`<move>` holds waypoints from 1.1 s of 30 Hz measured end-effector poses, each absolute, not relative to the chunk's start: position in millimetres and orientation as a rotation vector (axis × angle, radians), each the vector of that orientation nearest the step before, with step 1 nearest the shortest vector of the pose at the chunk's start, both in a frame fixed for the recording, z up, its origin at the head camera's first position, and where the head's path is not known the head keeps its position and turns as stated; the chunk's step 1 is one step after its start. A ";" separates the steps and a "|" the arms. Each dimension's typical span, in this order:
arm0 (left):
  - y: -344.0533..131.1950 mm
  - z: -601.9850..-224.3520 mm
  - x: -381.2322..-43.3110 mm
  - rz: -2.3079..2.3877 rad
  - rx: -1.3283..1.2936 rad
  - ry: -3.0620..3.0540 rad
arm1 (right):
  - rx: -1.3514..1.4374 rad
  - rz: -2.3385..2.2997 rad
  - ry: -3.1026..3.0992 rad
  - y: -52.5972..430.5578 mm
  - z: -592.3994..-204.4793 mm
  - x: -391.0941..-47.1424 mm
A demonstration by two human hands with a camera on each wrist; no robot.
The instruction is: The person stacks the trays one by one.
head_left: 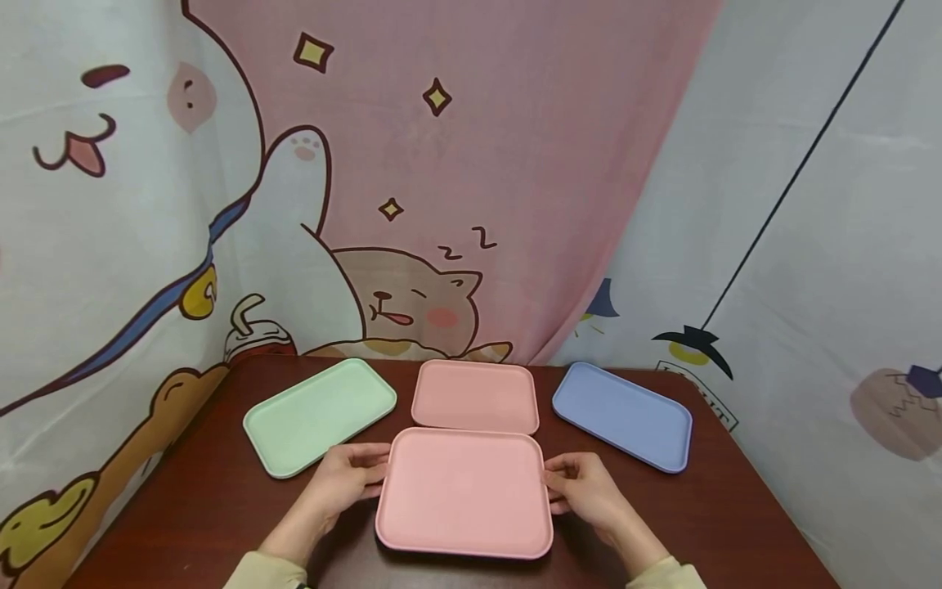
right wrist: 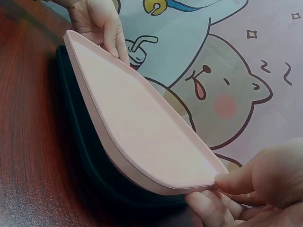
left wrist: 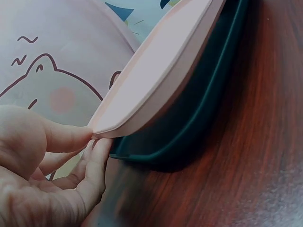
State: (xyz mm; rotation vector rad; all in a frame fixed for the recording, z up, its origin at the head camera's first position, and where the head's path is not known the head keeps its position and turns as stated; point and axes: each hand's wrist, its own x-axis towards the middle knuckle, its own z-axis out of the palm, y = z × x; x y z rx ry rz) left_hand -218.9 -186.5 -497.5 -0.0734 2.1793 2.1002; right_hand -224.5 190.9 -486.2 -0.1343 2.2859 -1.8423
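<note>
One large pink tray (head_left: 465, 491) is at the lower centre of the frame, pinched at its left side by the left hand (head_left: 344, 478) and at its right side by the right hand (head_left: 587, 488). Wrist views show it above a dark tray (right wrist: 85, 127) on the worktop (head_left: 184, 507). Beyond are a green tray (head_left: 320, 417) left of centre, a small pink tray (head_left: 477, 397) at centre and a blue tray (head_left: 621, 415) to the right. The step seems to be lifting or lowering the held tray; which, I cannot tell. Either way, the next move calls for both hands acting together, evenly.
</note>
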 end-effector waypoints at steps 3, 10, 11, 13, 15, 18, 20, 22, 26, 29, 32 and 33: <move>-185.5 -498.2 -218.1 2.092 -0.063 2.197 | -0.131 -1.845 2.286 191.7 -488.4 -224.2; -183.6 -498.2 -218.5 2.086 -0.056 2.211 | -0.109 -1.844 2.292 193.2 -490.5 -223.7; -183.5 -498.3 -218.6 2.085 -0.056 2.216 | -0.114 -1.845 2.293 193.3 -490.7 -223.8; -183.2 -498.7 -218.7 2.082 -0.060 2.225 | -0.119 -1.844 2.293 193.5 -491.6 -224.0; -182.9 -499.7 -218.7 2.076 -0.063 2.237 | -0.118 -1.844 2.289 193.7 -493.0 -224.7; -182.5 -501.9 -218.9 2.067 -0.074 2.252 | -0.105 -1.841 2.282 193.8 -495.4 -225.9; -182.4 -503.2 -219.0 2.061 -0.085 2.261 | -0.108 -1.841 2.278 193.6 -497.4 -227.0; -182.4 -504.2 -219.0 2.057 -0.097 2.270 | -0.118 -1.843 2.276 193.2 -499.4 -228.3; -182.9 -504.7 -218.6 2.051 -0.108 2.286 | -0.131 -1.845 2.272 191.6 -501.5 -229.2; -183.3 -504.7 -218.7 2.045 -0.112 2.296 | -0.120 -1.839 2.274 190.6 -501.4 -228.7; -183.3 -504.9 -219.2 2.037 -0.108 2.302 | -0.101 -1.833 2.284 190.3 -501.4 -228.9; -183.2 -504.8 -219.4 2.034 -0.104 2.305 | -0.095 -1.833 2.287 190.3 -501.5 -229.0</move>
